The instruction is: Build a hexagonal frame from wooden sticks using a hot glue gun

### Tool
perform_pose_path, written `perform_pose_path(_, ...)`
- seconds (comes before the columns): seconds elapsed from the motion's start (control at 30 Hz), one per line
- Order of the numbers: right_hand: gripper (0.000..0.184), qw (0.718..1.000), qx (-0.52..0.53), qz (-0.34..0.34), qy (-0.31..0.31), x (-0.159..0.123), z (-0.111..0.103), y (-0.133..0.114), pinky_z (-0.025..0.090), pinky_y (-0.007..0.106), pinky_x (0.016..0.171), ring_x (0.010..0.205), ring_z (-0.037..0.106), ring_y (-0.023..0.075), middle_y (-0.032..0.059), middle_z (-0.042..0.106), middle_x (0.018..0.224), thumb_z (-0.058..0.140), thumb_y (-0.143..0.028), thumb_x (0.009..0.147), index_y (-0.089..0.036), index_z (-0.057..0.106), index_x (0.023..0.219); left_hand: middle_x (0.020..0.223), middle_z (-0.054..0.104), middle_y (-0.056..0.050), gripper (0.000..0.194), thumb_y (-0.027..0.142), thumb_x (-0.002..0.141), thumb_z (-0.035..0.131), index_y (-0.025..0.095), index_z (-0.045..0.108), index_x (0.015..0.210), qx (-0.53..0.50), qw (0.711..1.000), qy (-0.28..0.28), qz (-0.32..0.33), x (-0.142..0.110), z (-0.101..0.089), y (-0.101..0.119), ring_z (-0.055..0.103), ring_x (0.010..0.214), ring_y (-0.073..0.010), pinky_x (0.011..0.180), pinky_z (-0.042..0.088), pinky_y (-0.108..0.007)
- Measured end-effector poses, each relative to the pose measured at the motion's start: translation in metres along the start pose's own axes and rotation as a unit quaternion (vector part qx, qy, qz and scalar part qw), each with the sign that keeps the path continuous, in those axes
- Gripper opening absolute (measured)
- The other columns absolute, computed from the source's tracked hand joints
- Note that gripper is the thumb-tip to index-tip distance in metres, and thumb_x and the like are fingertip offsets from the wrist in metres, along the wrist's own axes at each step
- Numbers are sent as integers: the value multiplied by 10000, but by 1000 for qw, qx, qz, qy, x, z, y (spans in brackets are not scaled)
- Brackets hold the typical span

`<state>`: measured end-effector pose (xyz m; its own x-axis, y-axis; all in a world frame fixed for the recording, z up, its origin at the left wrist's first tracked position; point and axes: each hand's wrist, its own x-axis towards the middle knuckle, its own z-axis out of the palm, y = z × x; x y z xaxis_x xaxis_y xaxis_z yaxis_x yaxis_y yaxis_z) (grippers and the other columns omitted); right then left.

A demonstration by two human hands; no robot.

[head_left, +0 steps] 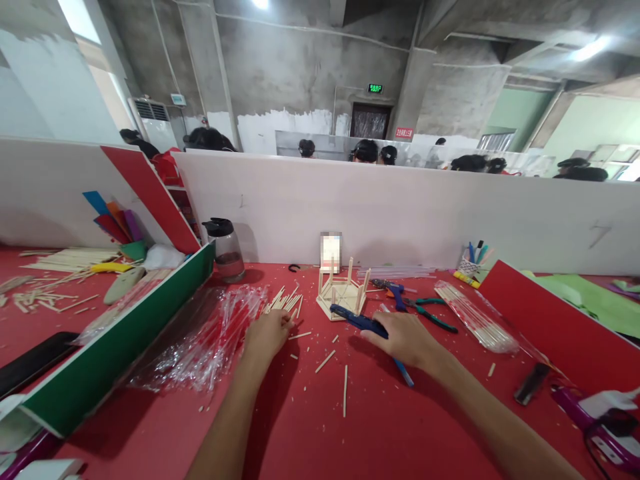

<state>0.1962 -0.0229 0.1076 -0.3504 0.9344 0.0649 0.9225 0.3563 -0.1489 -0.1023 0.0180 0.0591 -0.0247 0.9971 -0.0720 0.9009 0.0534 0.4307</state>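
My left hand (270, 331) is closed at the near edge of a pile of short wooden sticks (286, 300). Its fingertips pinch what looks like one of those sticks, mostly hidden. My right hand (400, 337) grips a long dark blue hand tool (357, 320), whose kind I cannot make out. The tool's tip reaches across the front of a hexagonal wooden stick frame (345, 297) with several upright posts, standing on the red table (310, 433). A translucent blue strip (404, 373) lies partly under my right hand.
Right of the frame lie a blue glue gun (395, 293) and green-handled pliers (435, 313). Bagged sticks (475, 317) lie farther right. At left are clear plastic wrapping (200, 340), a green divider (130, 333) and a jug (225, 250). Loose sticks (345, 390) and scraps are scattered in front.
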Motion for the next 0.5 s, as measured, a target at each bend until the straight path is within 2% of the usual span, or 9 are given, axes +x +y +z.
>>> perform_pose_path(0.1, 461, 998, -11, 40, 47, -13, -7, 20, 321, 292, 618, 801, 639, 261, 94, 711, 901, 446, -628, 912, -202, 624, 910, 961, 736, -123, 188, 278, 896, 519, 218, 697, 908, 46, 999, 7, -2, -1, 1, 2, 684, 897, -303, 687, 415, -306)
perform_pose_path(0.23, 447, 987, -63, 120, 90, -29, -8, 66, 395, 333, 711, 894, 638, 296, 131, 703, 977, 476, -596, 898, -185, 633, 973, 1015, 731, -150, 231, 245, 906, 495, 214, 721, 937, 66, 998, 9, -8, -2, 2, 5, 682, 944, -324, 729, 440, -336)
perform_pose_path(0.37, 515, 963, -157, 208, 71, -35, 4, 116, 426, 396, 818, 1015, 620, 356, 202, 680, 1053, 490, -588, 897, -121, 639, 1055, 1069, 716, -147, 252, 248, 904, 504, 231, 754, 931, 53, 999, 0, -9, 0, 0, 3, 669, 953, -336, 736, 448, -356)
perform_pose_path(0.5, 550, 946, -201, 250, 46, -30, 17, 147, 404, 436, 904, 1116, 577, 384, 256, 637, 1153, 500, -544, 914, -57, 614, 1143, 1026, 697, -143, 299, 206, 922, 456, 202, 755, 930, 58, 995, 27, 82, 4, 3, 2, 616, 1031, -322, 840, 445, -374)
